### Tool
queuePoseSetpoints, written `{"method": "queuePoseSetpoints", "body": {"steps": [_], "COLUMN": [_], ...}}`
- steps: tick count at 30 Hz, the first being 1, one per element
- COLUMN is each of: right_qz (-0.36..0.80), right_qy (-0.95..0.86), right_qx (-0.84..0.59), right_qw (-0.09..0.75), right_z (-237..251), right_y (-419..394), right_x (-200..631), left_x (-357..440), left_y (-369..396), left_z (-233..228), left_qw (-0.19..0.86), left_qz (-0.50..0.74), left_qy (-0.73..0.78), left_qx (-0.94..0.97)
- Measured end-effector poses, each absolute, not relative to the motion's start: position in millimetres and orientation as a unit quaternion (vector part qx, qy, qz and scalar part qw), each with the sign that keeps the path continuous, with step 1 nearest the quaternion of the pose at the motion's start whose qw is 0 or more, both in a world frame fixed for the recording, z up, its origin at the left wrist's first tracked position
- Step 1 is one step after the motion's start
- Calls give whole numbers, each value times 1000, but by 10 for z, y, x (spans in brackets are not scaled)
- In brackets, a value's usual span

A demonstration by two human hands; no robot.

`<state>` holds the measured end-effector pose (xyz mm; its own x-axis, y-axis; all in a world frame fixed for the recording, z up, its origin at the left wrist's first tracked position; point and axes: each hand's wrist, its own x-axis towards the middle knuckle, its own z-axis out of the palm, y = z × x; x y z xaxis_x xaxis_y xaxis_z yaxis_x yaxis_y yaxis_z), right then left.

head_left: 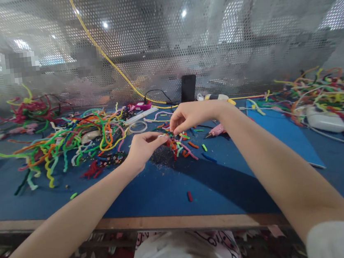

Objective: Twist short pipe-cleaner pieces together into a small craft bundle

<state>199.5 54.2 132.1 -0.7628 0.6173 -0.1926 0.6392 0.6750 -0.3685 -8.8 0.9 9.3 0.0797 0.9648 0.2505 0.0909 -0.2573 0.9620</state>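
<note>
Both forearms reach forward over the blue counter [154,193], bare to white sleeves; the left hand [141,149] is bent inward at the wrist, its fingers [157,135] pressed together, pinching a small bundle of pipe-cleaner pieces [173,142]; the right hand [189,116] arches above it, palm down, fingers pinched on the same bundle just over the counter; short cut bits [192,145] lie scattered beneath; farther back sit a pink glue gun [217,131], a heap of long pipe cleaners [76,140], a dark phone [188,88]; no writing is legible.
</note>
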Motion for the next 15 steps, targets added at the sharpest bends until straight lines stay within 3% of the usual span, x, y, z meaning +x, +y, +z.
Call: {"method": "queuePoseSetpoints", "body": {"steps": [15], "right_qz": [-126], "right_qy": [871], "right_qx": [470], "right_qw": [67], "right_z": [1629], "right_y": [504], "right_x": [2446], "left_x": [-75], "left_y": [21], "left_z": [119], "left_qw": [485], "left_qz": [530], "left_qy": [443], "left_qx": [536]}}
